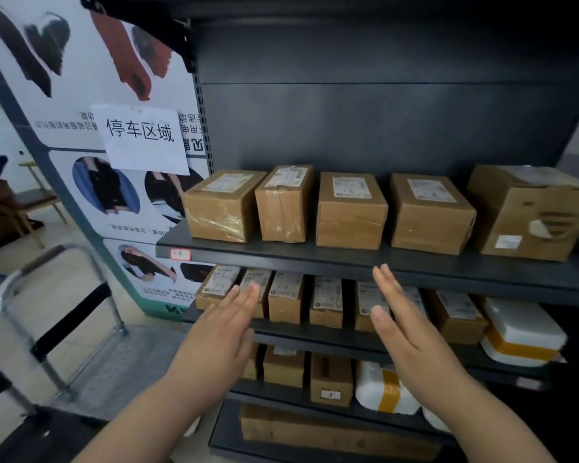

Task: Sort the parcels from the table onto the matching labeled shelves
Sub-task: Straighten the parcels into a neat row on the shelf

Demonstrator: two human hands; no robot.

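Both hands are up in front of the rack, holding nothing. Left hand (221, 332) and right hand (405, 325) are flat, fingers straight, palms facing each other with a gap between.

Parcels: five cardboard parcels (350, 225) sit in a row on the top shelf (315, 259); the tag (180, 254) on its edge reads "10". There's a second row of cardboard parcels (284, 304) on the shelf below, with white foam parcels (522, 325) at its right end. The table isn't in view, and no loose parcel anywhere.

My read: this is the gap between placements. Next move is to go to the table, pick up a parcel, read its label number and match it to a shelf tag. Lower tags are too blurred to read. Hand trolley (57, 289) is close on the left, so mind it when turning.
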